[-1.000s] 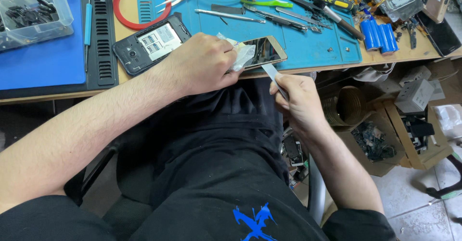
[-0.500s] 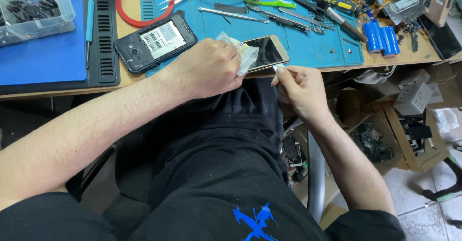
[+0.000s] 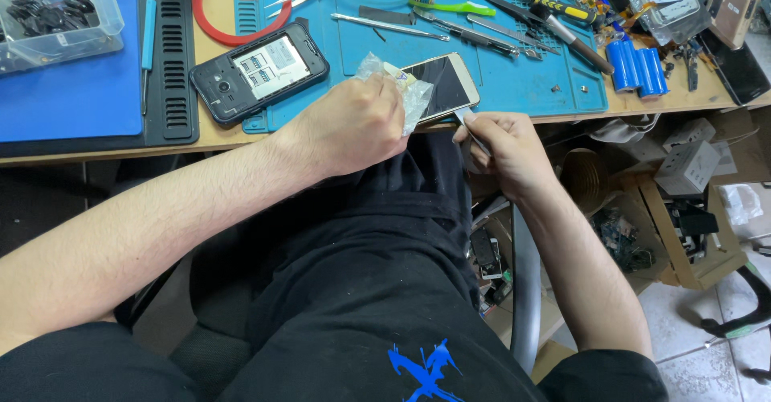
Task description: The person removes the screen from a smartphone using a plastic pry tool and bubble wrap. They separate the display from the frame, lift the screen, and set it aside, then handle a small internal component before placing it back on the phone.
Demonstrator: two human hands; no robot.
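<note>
L hand (image 3: 353, 125) clamps gold phone (image 3: 440, 85) w/ plastic wrap; R hand (image 3: 502, 149) pinches thin blade (image 3: 466, 118). Clear bin (image 3: 56, 18): black small parts.

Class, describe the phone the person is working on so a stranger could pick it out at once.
Start at the blue mat on the wooden bench, then go to its near edge. There lies a gold-edged phone, dark screen up, between both hands; the other phone is black, its back open.

Single head view, steeply down, close over workbench (image 3: 562, 109) edge.
</note>
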